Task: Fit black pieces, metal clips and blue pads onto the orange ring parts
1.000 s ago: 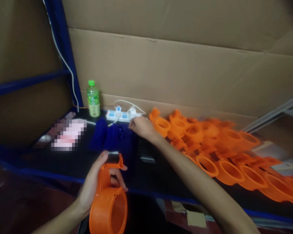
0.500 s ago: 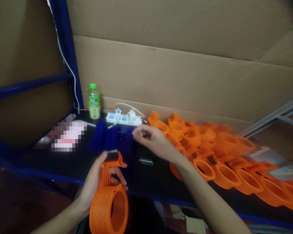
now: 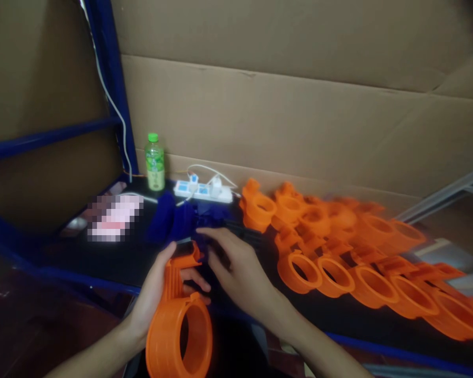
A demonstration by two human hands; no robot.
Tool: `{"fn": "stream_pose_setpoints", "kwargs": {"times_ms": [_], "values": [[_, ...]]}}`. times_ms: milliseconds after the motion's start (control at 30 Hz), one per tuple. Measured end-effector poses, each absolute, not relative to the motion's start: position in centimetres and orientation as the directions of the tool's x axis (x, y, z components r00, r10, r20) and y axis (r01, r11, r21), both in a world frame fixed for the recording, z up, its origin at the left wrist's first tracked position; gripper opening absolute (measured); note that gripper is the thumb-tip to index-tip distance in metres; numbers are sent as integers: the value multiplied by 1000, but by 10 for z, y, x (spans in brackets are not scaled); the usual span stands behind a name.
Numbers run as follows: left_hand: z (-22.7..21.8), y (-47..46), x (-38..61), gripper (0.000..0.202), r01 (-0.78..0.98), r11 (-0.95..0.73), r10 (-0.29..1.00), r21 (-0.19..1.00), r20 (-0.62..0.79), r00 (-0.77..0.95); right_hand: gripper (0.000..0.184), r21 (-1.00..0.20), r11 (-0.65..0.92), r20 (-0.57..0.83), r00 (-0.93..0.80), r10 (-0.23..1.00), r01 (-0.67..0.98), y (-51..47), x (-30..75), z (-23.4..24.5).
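In my left hand (image 3: 157, 294) is an orange tape dispenser (image 3: 175, 281), held upright by its ribbed handle with the big ring (image 3: 153, 341) at the bottom. A dark, thin-edged piece sits at its top end, partly hidden behind my thumb. My right hand (image 3: 236, 268) hovers just right of the dispenser's top, over the dark table. Its index finger and thumb are apart, and I see nothing between them; the other fingers are partly hidden. Behind both hands lies a dark blue heap (image 3: 171, 220), its kind unclear.
Several more orange tape dispensers (image 3: 337, 275) lie in rows on the right of the black table (image 3: 102, 268). At the back stand a white power strip (image 3: 224, 193) with plugs and a green-capped bottle (image 3: 154, 165). A cardboard wall (image 3: 279, 115) and blue frame post (image 3: 122, 94) rise behind.
My right hand has come down and nearer, from above the blue heap to beside the dispenser's top, its fingers spreading from a pinch. The left hand holds the dispenser much as before.
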State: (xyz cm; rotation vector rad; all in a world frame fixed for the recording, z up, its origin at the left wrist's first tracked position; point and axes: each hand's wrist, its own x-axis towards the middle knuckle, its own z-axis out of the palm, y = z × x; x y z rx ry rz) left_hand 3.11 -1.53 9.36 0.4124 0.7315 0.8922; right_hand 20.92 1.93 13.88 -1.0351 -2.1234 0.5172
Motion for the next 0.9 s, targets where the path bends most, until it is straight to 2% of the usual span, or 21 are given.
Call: {"fn": "stream_pose_setpoints", "kwargs": {"times_ms": [133,267,400,567,733,833,900], "values": [[92,-14,29,71,-544,578,815,608,-394,424,50,-496,712,458,-547,701,497,20,216,138],[87,-12,29,68,-537,592,804,601,-394,445,63,-354,771,392,-664,636,530,17,224,150],[87,-12,31,68,-541,579,812,610,-374,447,64,-321,788,345,-710,614,525,15,231,156],[92,-17,37,69,-532,515,856,673,-370,361,54,-352,770,299,-715,632,533,14,236,155],[91,-16,38,62,-526,504,862,685,-371,345,40,-355,708,434,-563,704,611,8,231,153],[91,-16,38,54,-538,470,883,700,-357,305,30,-269,726,491,-558,668,633,1,225,148],[91,-16,38,48,-563,455,890,689,-356,284,30,-179,744,495,-595,634,644,-4,222,144]]}}
